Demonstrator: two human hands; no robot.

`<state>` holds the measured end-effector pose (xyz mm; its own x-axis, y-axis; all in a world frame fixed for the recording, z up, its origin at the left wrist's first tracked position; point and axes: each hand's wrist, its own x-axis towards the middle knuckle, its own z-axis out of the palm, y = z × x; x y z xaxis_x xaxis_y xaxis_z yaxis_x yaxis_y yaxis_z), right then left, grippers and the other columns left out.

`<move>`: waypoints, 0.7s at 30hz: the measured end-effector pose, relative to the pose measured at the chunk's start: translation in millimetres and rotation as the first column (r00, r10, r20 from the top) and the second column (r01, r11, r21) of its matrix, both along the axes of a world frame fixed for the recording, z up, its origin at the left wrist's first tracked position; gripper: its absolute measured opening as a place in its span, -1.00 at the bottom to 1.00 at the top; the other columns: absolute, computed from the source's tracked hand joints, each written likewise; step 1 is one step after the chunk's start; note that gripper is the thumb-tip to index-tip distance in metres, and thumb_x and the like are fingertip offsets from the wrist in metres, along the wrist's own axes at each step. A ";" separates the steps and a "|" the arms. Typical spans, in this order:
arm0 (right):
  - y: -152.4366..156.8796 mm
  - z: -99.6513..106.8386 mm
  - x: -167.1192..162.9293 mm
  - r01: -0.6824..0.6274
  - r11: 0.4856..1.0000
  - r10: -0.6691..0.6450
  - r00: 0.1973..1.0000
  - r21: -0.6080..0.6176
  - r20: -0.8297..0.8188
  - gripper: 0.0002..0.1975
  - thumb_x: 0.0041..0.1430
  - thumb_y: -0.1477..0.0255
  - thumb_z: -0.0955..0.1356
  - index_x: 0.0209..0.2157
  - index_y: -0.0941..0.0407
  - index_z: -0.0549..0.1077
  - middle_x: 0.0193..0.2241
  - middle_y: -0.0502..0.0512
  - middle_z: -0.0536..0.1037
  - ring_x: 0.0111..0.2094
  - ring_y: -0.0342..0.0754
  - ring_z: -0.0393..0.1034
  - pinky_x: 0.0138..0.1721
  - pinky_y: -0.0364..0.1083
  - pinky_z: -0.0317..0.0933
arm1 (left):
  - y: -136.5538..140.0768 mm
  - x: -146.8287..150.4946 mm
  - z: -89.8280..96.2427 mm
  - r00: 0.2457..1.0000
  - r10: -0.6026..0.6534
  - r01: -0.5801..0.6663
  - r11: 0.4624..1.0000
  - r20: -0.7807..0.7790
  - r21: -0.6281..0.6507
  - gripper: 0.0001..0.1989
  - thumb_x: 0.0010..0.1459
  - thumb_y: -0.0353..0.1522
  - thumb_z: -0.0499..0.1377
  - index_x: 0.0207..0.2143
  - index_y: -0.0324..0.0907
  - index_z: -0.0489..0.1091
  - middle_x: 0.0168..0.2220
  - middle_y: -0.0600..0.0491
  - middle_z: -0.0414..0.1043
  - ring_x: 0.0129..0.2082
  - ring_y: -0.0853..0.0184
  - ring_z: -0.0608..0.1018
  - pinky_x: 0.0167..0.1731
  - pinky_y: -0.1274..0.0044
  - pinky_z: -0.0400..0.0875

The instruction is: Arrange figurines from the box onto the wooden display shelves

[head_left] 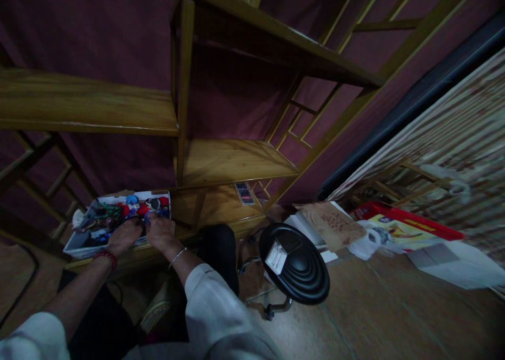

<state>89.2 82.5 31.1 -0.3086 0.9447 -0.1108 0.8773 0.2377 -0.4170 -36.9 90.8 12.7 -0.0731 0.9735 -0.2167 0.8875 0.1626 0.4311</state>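
Honestly, can't tell if both hands' fingers hold anything; yanking could snag clutter beneath them, spilling the box.

My feed runs dim overall. Wall sinks into murky shadow; middle shelf carries darker streaks. I catch faint sheen on black stool. Wide lens slants right-hand post. Striped surface looks smeared, box contents soft; pixelated patch blots bottom shelf.

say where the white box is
In the head view, the white box sits lower left on the wooden shelf, left hand and right hand at its near side.
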 end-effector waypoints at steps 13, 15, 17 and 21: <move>1.6 -2.1 0.1 0.031 0.999 -0.030 0.999 0.024 -0.025 -0.52 0.11 0.30 0.20 0.07 0.12 0.17 -0.26 0.16 0.56 -0.21 0.04 0.45 -0.20 0.00 0.28 | 1.9 -3.6 -6.7 0.989 0.109 -0.115 0.991 0.098 0.065 -0.72 0.04 -0.36 -0.04 -0.28 -0.16 0.41 -0.27 -0.09 0.51 -0.21 0.14 0.52 -0.26 0.46 0.35; 1.5 -2.8 -0.1 0.030 0.999 -0.029 0.999 0.030 -0.027 -0.47 0.11 0.30 0.21 0.12 0.13 0.11 -0.24 0.17 0.55 -0.20 0.04 0.45 -0.20 -0.01 0.27 | 2.4 -4.9 -10.1 0.979 0.139 -0.152 0.986 0.148 0.075 -0.71 0.05 -0.37 -0.04 -0.24 -0.18 0.40 -0.25 -0.11 0.50 -0.20 0.15 0.52 -0.25 0.45 0.34; 1.6 -3.0 -0.5 0.034 0.999 -0.034 0.999 0.025 -0.018 -0.44 0.11 0.29 0.22 0.14 0.13 0.09 -0.24 0.19 0.55 -0.20 0.05 0.45 -0.21 -0.01 0.27 | 3.0 -6.4 -13.5 0.966 0.143 -0.167 0.981 0.217 0.095 -0.71 0.06 -0.35 -0.05 -0.23 -0.17 0.39 -0.26 -0.08 0.50 -0.21 0.18 0.52 -0.24 0.46 0.35; 2.4 -3.7 -2.1 0.061 0.998 -0.061 0.998 0.010 -0.013 -0.40 0.11 0.28 0.25 0.17 0.10 0.05 -0.21 0.17 0.55 -0.18 0.04 0.44 -0.21 -0.03 0.26 | 4.1 -9.5 -20.4 0.944 0.127 -0.179 0.973 0.305 0.147 -0.75 0.05 -0.36 -0.04 -0.27 -0.15 0.38 -0.27 -0.03 0.50 -0.23 0.21 0.51 -0.21 0.46 0.34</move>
<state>87.1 85.0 27.4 -0.2518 0.9628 -0.0976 0.8850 0.1883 -0.4257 -46.4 94.9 -7.7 -0.1829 0.9796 -0.0828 0.6887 0.1878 0.7003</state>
